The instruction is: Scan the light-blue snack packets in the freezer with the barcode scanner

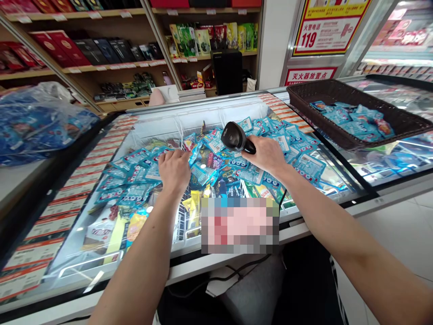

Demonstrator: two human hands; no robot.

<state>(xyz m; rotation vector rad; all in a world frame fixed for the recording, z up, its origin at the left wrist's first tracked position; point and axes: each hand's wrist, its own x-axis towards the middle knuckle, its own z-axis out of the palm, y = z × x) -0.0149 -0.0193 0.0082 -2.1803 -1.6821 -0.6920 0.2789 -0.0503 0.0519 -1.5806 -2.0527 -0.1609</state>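
Note:
My right hand (269,155) is wrapped round the handle of a black barcode scanner (234,136), its head raised over the packets and tilted to the left. My left hand (175,170) is closed, palm down, with a small blue packet (195,153) tilted up at its thumb; the fingertips are partly hidden. Many similar blue packets lie spread over the freezer's glass top, one heap (137,174) by my left hand and another (297,149) beyond my right. Behind the glass, ice-cream wrappers such as a yellow one (193,210) show.
At the right stands a brown woven basket (301,97) with several blue packets (358,119) inside. A clear plastic bag (40,119) of blue packs sits at the left. Price labels (64,212) line the freezer's left side. Shelves (111,67) of goods stand behind. A pixelated patch hides the freezer's front middle.

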